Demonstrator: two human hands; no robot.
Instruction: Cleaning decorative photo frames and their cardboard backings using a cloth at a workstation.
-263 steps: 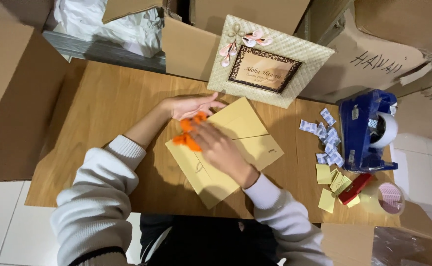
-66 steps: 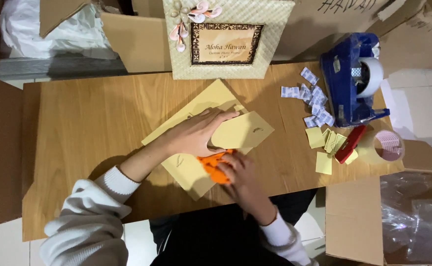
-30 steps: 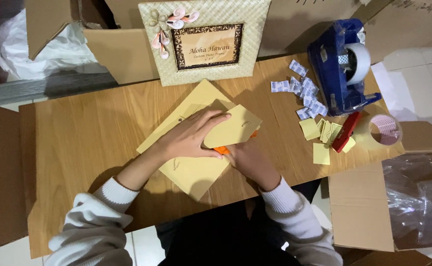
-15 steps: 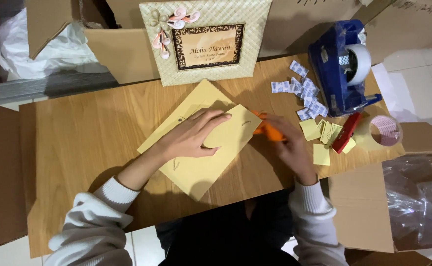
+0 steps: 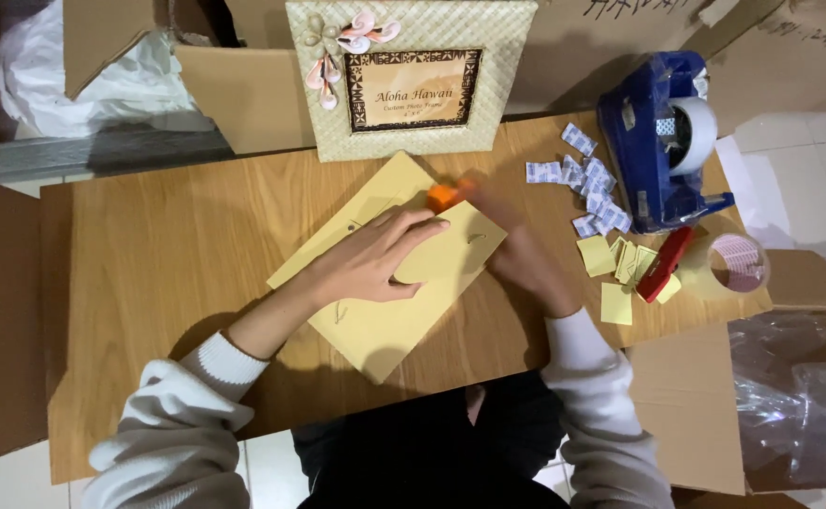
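A yellow envelope (image 5: 389, 292) lies slantwise at the middle of the table (image 5: 149, 245), its flap end toward the far edge. The left hand (image 5: 370, 259) rests flat on it, fingers spread and grasping nothing. The right hand (image 5: 516, 250) is motion-blurred at the envelope's right corner, so how far it is closed cannot be told; a small orange thing (image 5: 444, 195), too smeared to identify, sits at its fingertips near the far edge. A woven picture frame (image 5: 411, 75) stands against cardboard boxes (image 5: 243, 90) along the far edge. Toward the right edge are a blue tape dispenser (image 5: 658, 141), scattered white slips (image 5: 587, 184), yellow squares (image 5: 611, 273), a red tool (image 5: 664, 264) and a tape roll (image 5: 735, 264). Clear plastic (image 5: 799, 405), cut off, fills the lower right.
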